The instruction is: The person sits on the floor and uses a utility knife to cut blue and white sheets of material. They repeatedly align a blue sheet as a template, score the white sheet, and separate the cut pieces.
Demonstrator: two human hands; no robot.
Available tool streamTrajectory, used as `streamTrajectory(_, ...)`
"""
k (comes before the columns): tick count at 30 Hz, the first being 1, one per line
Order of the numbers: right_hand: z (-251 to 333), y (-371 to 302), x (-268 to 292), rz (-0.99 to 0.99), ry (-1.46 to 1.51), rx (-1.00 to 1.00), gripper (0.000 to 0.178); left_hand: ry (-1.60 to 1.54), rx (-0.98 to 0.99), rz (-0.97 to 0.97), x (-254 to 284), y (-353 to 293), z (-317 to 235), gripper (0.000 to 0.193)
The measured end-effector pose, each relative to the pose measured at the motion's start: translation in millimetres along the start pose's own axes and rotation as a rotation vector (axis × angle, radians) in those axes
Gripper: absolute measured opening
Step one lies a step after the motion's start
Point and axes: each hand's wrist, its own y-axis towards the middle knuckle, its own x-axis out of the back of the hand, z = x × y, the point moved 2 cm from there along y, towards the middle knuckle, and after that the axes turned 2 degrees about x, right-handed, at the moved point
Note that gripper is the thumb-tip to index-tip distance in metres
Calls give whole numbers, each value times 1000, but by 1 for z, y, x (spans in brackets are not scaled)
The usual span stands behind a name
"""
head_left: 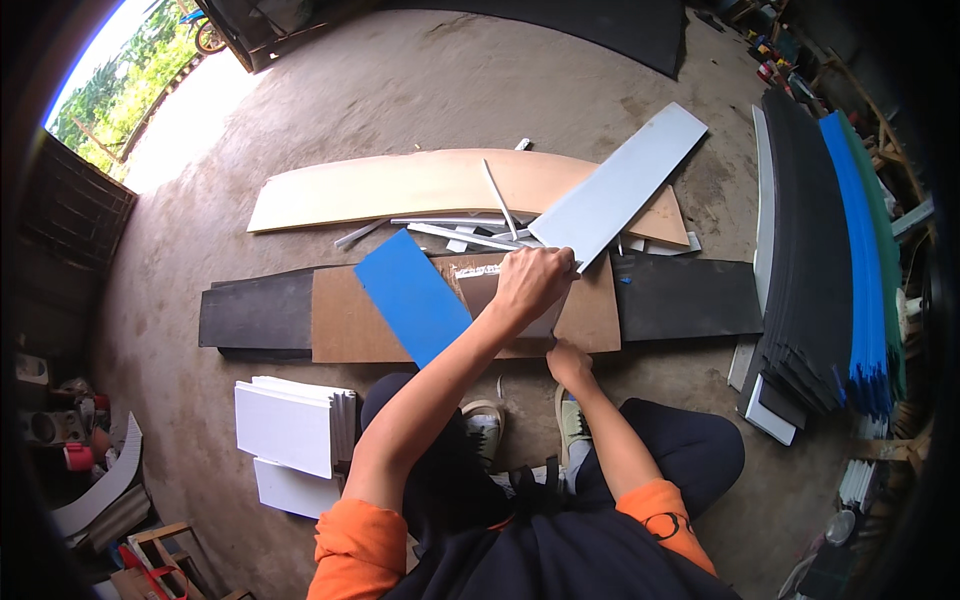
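Note:
A shaded foam board (545, 328) stands tilted over the cardboard, its rough white upper edge facing up. My left hand (535, 285) is closed over the top of this board, beside the lower end of a long white board (625, 185). Lower down, my right hand (569, 364) is closed at the board's bottom corner; its fingertips are partly hidden. A blue sheet (412, 295) lies slantwise to the left of my hands. Beneath everything is a brown cardboard sheet (340, 320) on top of long dark boards (690, 300).
Beyond the cardboard lie a long beige board (400, 185) and several narrow white strips (465, 235). White sheets (285, 430) are stacked by my left knee. At the right stand stacks of black sheets (805, 250) and blue sheets (858, 260). A doorway opens at the far left.

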Motion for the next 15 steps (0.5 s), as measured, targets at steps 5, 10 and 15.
streamTrajectory(5,7,-8,-39,-28,81,-48,39,38,-81,3,-1,5,5,22)
streamTrajectory(10,17,1,-27,-189,48,5,30,1,-130,-24,21,7,15,18)
streamTrajectory(15,24,17,-13,-246,131,0,24,20,-53,62,29,12,16,18)
